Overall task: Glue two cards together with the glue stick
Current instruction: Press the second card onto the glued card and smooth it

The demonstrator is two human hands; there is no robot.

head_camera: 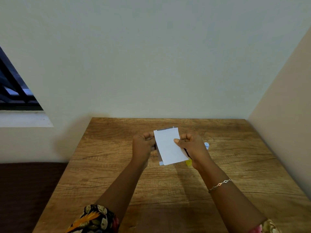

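A white card (168, 147) is held above the wooden table (168, 182), lying over a second card whose edges (161, 163) peek out at the top and lower left. My left hand (143, 145) grips the cards' left edge with curled fingers. My right hand (191, 147) pinches the right edge, thumb on the white face. A yellow glue stick (188, 162) shows partly under my right hand. Its white cap (206, 145) lies on the table just right of that hand.
The table stands in a corner, with a wall behind it and another along its right side. A window (15, 91) opens in the wall at the left. A dark surface (25, 190) lies left of the table.
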